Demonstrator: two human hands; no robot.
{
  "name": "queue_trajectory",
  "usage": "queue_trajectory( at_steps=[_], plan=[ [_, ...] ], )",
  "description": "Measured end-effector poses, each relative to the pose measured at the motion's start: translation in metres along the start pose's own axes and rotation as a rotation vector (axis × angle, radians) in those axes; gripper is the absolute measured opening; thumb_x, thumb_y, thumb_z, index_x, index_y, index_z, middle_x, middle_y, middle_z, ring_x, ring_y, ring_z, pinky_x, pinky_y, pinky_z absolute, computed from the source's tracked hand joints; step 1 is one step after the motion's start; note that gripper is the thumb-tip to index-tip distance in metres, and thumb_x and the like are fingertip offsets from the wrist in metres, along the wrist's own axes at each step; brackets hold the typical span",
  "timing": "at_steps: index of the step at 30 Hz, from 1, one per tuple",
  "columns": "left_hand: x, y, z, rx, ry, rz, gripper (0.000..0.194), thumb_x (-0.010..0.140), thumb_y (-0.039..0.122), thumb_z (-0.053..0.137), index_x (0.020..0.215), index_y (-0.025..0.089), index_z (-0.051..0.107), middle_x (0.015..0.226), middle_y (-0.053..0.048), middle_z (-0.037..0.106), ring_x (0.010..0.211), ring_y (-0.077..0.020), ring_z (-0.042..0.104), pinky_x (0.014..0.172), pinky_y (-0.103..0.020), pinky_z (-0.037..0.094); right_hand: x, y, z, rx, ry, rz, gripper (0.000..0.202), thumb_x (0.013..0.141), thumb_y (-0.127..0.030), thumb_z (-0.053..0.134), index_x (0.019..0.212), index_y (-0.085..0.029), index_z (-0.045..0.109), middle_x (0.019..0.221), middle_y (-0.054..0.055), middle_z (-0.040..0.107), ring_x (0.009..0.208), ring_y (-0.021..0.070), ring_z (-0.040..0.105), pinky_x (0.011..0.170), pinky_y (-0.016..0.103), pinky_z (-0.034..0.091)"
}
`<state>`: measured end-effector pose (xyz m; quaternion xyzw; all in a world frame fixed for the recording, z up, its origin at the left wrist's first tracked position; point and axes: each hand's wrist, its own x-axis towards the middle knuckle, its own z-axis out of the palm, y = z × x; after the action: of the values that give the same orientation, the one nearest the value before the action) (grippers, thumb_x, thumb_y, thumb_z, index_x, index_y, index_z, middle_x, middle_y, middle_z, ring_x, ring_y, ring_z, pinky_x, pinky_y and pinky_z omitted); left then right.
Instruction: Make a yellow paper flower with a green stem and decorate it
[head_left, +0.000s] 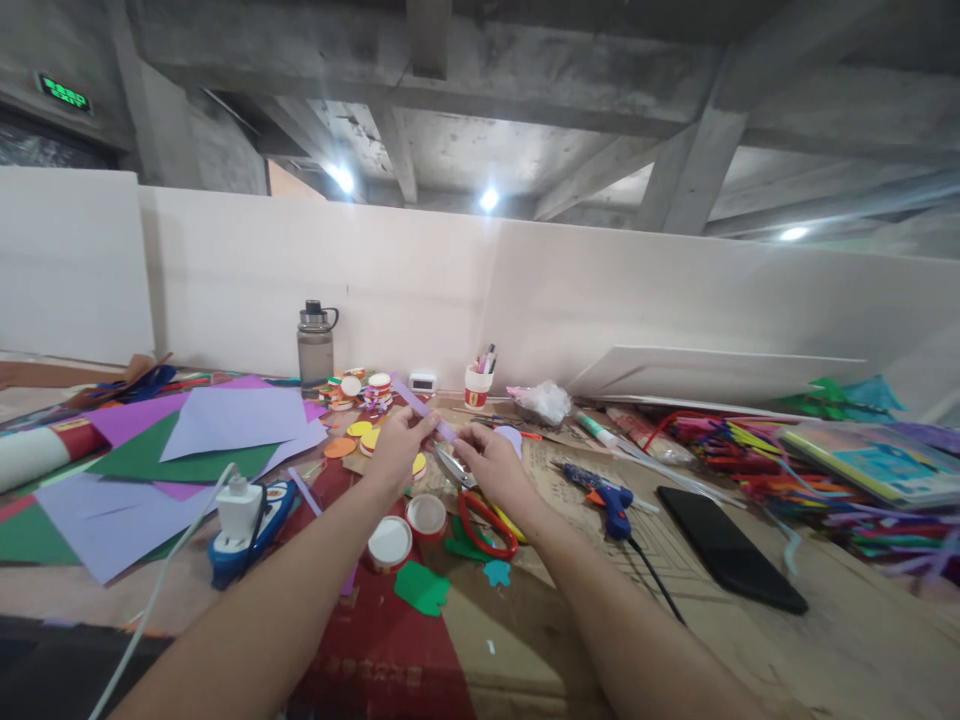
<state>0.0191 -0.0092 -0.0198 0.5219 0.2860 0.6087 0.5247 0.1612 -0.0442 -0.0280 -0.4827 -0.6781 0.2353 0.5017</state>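
A light purple paper strip (pixel 411 398) runs between my hands, angled down to the right over the middle of the table. My left hand (pixel 397 445) pinches it from the left. At the strip's lower end the fingers of my right hand (pixel 491 462) are closed on it. Scissors (pixel 486 524) with red-orange handles lie open-bladed just under my right hand. Two small round white-topped pots or cups (pixel 389 543) stand below my hands. Beside them are a green paper cutout (pixel 421 588) and a small blue flower-shaped cutout (pixel 496 572). Yellow discs (pixel 359 428) and an orange disc (pixel 340 448) lie left of my left hand.
Purple and green paper sheets (pixel 232 425) and a power strip (pixel 251 535) with a white plug are at left. A bottle (pixel 315 345) and a pen cup (pixel 477 385) stand behind. On the right are a glue gun (pixel 611 500), a phone (pixel 727 545) and colourful pipe cleaners (pixel 720 445).
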Motion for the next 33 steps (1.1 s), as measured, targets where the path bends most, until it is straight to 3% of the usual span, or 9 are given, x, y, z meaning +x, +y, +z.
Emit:
queue_trajectory(
  at_steps=[4, 7, 9, 11, 13, 15, 17, 20, 33],
  plan=[
    [0.003, 0.0, -0.003, -0.093, 0.089, -0.064, 0.033, 0.06, 0.036, 0.08, 0.072, 0.015, 0.058, 0.064, 0.0, 0.06, 0.058, -0.0108, 0.056, 0.053, -0.022, 0.04, 0.0, 0.001, -0.001, 0.089, 0.017, 0.068, 0.023, 0.08, -0.028, 0.053, 0.101, -0.02, 0.055, 0.061, -0.004, 0.058, 0.054, 0.0142, 0.051, 0.054, 0.026, 0.039],
    [0.009, -0.005, -0.01, -0.05, 0.213, -0.085, 0.033, 0.063, 0.033, 0.076, 0.083, 0.016, 0.057, 0.077, -0.002, 0.061, 0.065, -0.0122, 0.059, 0.057, -0.023, 0.042, 0.001, 0.001, -0.004, 0.08, 0.025, 0.084, 0.022, 0.081, -0.028, 0.052, 0.102, -0.02, 0.055, 0.06, -0.005, 0.057, 0.051, 0.0134, 0.049, 0.052, 0.025, 0.038],
    [0.013, -0.007, -0.017, 0.133, 0.367, -0.015, 0.033, 0.067, 0.03, 0.073, 0.093, 0.017, 0.055, 0.091, -0.005, 0.062, 0.078, -0.0154, 0.061, 0.067, -0.028, 0.047, 0.001, 0.001, -0.007, 0.02, 0.03, 0.076, 0.017, 0.082, -0.028, 0.051, 0.095, -0.02, 0.058, 0.062, -0.003, 0.058, 0.053, 0.0138, 0.051, 0.053, 0.026, 0.038],
    [0.015, -0.006, -0.021, 0.431, 0.463, 0.163, 0.032, 0.072, 0.027, 0.07, 0.099, 0.018, 0.055, 0.102, -0.008, 0.06, 0.094, -0.0194, 0.059, 0.083, -0.035, 0.047, 0.002, 0.0, -0.009, -0.06, 0.043, 0.05, 0.014, 0.082, -0.026, 0.051, 0.09, -0.02, 0.06, 0.064, -0.001, 0.06, 0.059, 0.0148, 0.054, 0.056, 0.026, 0.039],
    [0.013, -0.002, -0.02, 0.72, 0.369, 0.392, 0.023, 0.079, 0.026, 0.064, 0.1, 0.019, 0.057, 0.107, -0.009, 0.061, 0.105, -0.0222, 0.055, 0.095, -0.04, 0.042, 0.001, -0.001, -0.009, -0.119, 0.049, 0.018, 0.013, 0.081, -0.024, 0.051, 0.087, -0.02, 0.063, 0.065, 0.0, 0.061, 0.063, 0.0156, 0.056, 0.06, 0.027, 0.04],
    [0.008, 0.001, -0.017, 0.912, 0.108, 0.562, 0.015, 0.087, 0.026, 0.055, 0.098, 0.02, 0.061, 0.108, -0.008, 0.064, 0.109, -0.0229, 0.055, 0.101, -0.042, 0.038, 0.001, -0.001, -0.009, -0.142, 0.028, -0.015, 0.014, 0.081, -0.023, 0.051, 0.084, -0.02, 0.064, 0.066, 0.001, 0.062, 0.064, 0.0158, 0.056, 0.063, 0.027, 0.04],
    [0.002, 0.001, -0.012, 1.016, -0.135, 0.6, 0.02, 0.092, 0.028, 0.047, 0.102, 0.021, 0.063, 0.111, -0.008, 0.066, 0.113, -0.023, 0.055, 0.103, -0.043, 0.035, 0.001, -0.001, -0.008, -0.138, -0.003, -0.05, 0.016, 0.082, -0.023, 0.049, 0.08, -0.02, 0.065, 0.068, 0.001, 0.063, 0.066, 0.0159, 0.057, 0.065, 0.028, 0.041],
    [-0.001, -0.003, -0.008, 1.055, -0.316, 0.534, 0.03, 0.097, 0.031, 0.037, 0.108, 0.021, 0.063, 0.112, -0.007, 0.068, 0.11, -0.0222, 0.057, 0.1, -0.041, 0.037, 0.001, -0.001, -0.006, -0.089, -0.026, -0.062, 0.017, 0.082, -0.025, 0.049, 0.078, -0.02, 0.065, 0.068, 0.001, 0.061, 0.064, 0.0152, 0.055, 0.063, 0.027, 0.042],
    [-0.003, 0.008, -0.011, 0.677, -0.412, 0.365, 0.043, 0.097, 0.045, 0.032, 0.089, 0.019, 0.065, 0.092, -0.004, 0.068, 0.087, -0.0177, 0.058, 0.082, -0.029, 0.044, 0.001, -0.018, -0.015, 0.28, -0.181, -0.022, 0.017, 0.079, -0.035, 0.059, 0.078, -0.019, 0.062, 0.063, -0.002, 0.056, 0.054, 0.0115, 0.048, 0.055, 0.026, 0.039]
  ],
)
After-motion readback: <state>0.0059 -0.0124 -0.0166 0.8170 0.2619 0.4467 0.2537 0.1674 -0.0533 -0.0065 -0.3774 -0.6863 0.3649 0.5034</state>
